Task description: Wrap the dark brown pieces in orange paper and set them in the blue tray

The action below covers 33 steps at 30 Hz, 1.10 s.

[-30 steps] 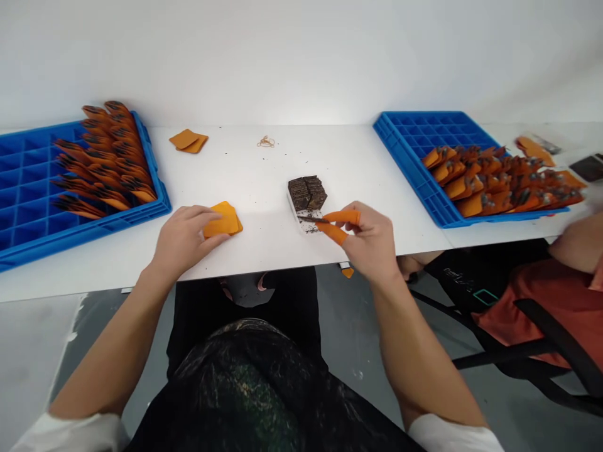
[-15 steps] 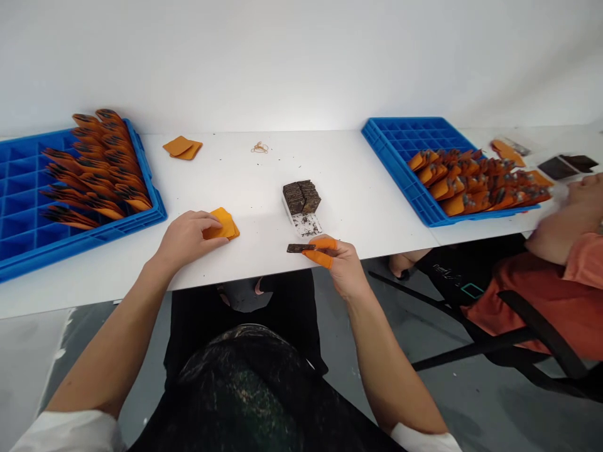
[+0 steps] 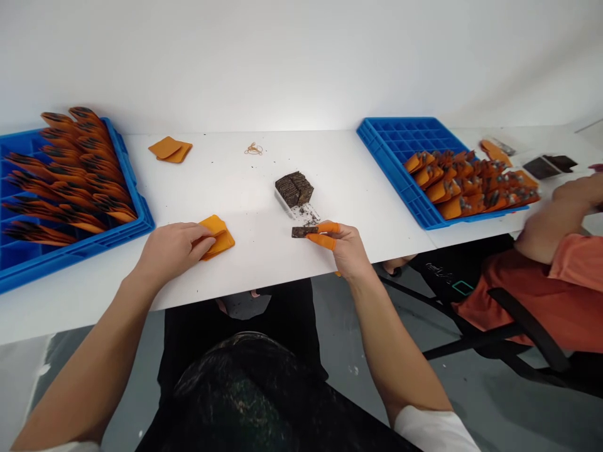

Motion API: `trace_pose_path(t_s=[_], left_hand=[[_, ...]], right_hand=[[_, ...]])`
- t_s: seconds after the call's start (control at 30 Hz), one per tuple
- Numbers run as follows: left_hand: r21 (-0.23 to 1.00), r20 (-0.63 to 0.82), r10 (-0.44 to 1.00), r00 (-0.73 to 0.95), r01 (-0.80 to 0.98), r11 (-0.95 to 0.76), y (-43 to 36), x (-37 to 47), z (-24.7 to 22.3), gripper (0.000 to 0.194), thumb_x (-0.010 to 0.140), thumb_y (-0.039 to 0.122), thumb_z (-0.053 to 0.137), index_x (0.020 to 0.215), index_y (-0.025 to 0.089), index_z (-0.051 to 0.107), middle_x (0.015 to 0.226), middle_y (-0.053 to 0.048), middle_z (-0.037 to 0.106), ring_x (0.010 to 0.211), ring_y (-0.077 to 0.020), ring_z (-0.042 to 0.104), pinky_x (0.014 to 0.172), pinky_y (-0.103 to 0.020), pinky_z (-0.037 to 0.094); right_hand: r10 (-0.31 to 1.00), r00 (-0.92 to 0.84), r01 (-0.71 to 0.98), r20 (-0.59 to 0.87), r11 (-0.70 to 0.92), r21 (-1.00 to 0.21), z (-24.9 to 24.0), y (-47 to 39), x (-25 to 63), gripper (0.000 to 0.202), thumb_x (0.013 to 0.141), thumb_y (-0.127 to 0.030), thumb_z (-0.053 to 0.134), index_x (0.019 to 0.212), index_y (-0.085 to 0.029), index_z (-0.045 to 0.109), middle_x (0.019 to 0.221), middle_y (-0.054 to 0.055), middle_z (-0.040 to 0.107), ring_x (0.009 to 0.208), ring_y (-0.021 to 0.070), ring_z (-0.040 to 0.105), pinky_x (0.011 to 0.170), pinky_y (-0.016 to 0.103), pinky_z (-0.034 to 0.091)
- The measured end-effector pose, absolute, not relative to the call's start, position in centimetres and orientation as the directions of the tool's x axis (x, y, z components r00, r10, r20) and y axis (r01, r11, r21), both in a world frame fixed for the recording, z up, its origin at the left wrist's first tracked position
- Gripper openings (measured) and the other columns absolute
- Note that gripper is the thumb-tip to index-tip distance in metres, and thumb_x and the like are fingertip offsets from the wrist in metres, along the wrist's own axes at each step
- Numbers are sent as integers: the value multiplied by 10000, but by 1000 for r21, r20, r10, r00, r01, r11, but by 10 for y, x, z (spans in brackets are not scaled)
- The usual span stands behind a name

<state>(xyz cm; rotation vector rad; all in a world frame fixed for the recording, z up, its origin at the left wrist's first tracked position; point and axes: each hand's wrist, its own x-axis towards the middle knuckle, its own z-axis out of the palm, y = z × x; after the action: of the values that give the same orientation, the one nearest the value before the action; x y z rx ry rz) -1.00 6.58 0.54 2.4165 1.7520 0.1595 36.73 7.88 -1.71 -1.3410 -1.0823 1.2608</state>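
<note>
My left hand (image 3: 176, 251) is closed on the near-left side of a small stack of orange pouches (image 3: 220, 238) lying on the white table. Between the orange-covered thumb and finger of my right hand (image 3: 342, 245) is a thin dark brown piece (image 3: 304, 232), held above the table's front part. Just behind it, a block of stacked dark pieces (image 3: 294, 188) sits in a white tray (image 3: 285, 207) strewn with dark crumbs.
A blue divided crate (image 3: 146, 216) with filled orange pouches stands left, another blue crate (image 3: 391, 169) right. Two orange pouches (image 3: 170, 149) and some rubber bands (image 3: 253, 149) lie at the back. A seated person (image 3: 522, 295) works at right.
The view has shifted slightly. My right hand has raised the dark piece nearer the white tray. My left thumb and fingers have drawn together at the orange pouches.
</note>
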Motion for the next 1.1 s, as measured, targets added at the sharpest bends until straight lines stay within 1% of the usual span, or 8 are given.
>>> trace_pose_path(t_s=[0.37,0.47,0.53,0.67,0.73,0.83,0.93,1.1], left_hand=[[151,27,956,292,944,-292,69,-6,9,402,1028,449,459,904,273,799,970,-62,825,765,-281,713,636,-366,418],[141,122,957,263,950,-279,64,-5,14,381,1043,425,489,919,261,810,979,-71,826,776,-288,714,621,-372,420],[164,266,932,245,942,-294,60,-6,22,326,1047,415,558,939,262,824,1009,-66,831,855,-295,725,679,-385,471],[376,519,845,133,852,-365,59,-5,41,109,962,348,780,912,266,833,941,-18,801,780,-200,672,705,-344,491],[593,493,870,22,723,-355,67,-1,47,92,914,302,839,839,251,819,878,2,762,714,-146,628,631,-297,454],[860,317,945,-81,444,-250,87,7,45,122,894,321,848,828,222,821,863,-10,760,751,-150,646,647,-275,483],[948,169,981,-90,287,-137,107,13,37,214,877,402,836,962,206,851,883,-38,786,758,-179,662,639,-284,513],[971,95,995,-13,221,-90,122,15,25,294,912,468,763,1014,203,839,794,-27,729,653,-143,573,556,-251,438]], right_hand=[[976,100,-61,-194,-188,-980,-11,145,398,417,369,-341,1050,675,-252,780,768,-12,779,781,193,722,820,398,580],[974,88,-27,-207,-205,-978,-6,154,406,414,368,-341,1051,673,-252,784,768,-6,779,776,195,710,799,398,571],[974,88,7,-207,-209,-978,-2,154,412,402,388,-341,1051,679,-251,789,777,-1,776,783,201,706,793,403,563],[988,128,18,-85,-89,-996,15,148,408,356,454,-331,1052,690,-267,792,798,-12,752,786,193,686,761,397,550],[997,79,-56,2,6,-998,29,148,389,317,500,-321,1045,681,-284,788,809,-21,744,775,181,673,742,390,550],[992,-110,-208,62,38,-977,51,153,339,266,569,-310,1021,683,-299,781,892,-22,773,782,171,675,703,373,549],[946,-323,-291,4,-95,-952,63,162,284,244,605,-316,995,714,-288,779,1008,-10,808,763,146,663,611,316,500],[847,-515,-295,-133,-321,-900,49,176,238,251,604,-368,987,713,-268,785,1050,9,830,660,103,611,528,267,445]])
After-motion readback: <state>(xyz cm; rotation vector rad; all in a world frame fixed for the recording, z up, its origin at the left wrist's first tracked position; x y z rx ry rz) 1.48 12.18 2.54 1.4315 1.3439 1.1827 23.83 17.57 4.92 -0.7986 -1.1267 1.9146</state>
